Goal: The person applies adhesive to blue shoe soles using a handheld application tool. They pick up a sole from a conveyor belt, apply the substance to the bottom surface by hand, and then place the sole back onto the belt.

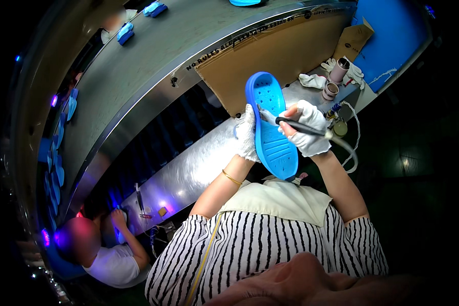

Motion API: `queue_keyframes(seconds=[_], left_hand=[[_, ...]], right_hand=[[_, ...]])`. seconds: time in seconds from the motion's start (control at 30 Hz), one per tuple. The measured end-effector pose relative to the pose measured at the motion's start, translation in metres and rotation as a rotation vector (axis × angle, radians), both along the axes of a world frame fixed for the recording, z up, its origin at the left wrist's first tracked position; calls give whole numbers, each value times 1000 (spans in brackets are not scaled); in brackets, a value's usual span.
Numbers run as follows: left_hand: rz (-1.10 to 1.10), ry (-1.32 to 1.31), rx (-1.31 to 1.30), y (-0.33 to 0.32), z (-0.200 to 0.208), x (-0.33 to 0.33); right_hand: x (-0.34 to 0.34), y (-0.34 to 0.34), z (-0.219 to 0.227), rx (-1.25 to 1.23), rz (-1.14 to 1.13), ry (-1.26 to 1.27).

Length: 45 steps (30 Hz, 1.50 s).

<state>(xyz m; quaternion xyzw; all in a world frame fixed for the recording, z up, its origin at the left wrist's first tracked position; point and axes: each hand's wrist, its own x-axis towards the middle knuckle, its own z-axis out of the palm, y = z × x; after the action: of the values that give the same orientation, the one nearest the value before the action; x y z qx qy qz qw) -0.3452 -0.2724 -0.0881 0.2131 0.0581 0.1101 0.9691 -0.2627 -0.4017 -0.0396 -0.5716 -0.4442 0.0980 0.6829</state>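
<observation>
Both hands work at one blue sole, raised upright above the near edge of the steel bench. Left hand, in a white glove, wraps the sole's left edge and keeps its ribbed face turned toward the wearer. Right hand, also gloved, closes around a slim dark tool whose tip meets the sole at about mid-length, where the ribbed part gives way to the dotted part; a hose trails from the tool's rear to the right.

Judged from this view, the work on this sole is in mid-course: the tool is applied at the middle, and neither the dotted far end nor the ribbed near end shows a visible mark of treatment, so how much of the surface is finished cannot be told.

Ordered by size, the surroundings are: a long grey conveyor curving across the far left, bearing blue pieces; a cardboard sheet standing behind the bench; a blue panel at the far right; spare white gloves and tape rolls on the bench's far end. A co-worker sits at the near left, hand at the bench.
</observation>
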Motion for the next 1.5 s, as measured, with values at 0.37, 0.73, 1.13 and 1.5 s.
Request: queue_keyframes(seconds=[0.37, 0.73, 1.13, 1.5], left_hand=[[24, -70, 111, 15, -4, 11], [32, -115, 10, 27, 13, 8], [-48, -221, 128, 9, 20, 8], [50, -276, 138, 19, 25, 18]], right_hand=[[-10, -6, -3, -63, -51, -229], [-8, -10, -1, -153, 64, -7], [-10, -13, -6, -79, 179, 5], [-19, -10, -19, -11, 171, 52]])
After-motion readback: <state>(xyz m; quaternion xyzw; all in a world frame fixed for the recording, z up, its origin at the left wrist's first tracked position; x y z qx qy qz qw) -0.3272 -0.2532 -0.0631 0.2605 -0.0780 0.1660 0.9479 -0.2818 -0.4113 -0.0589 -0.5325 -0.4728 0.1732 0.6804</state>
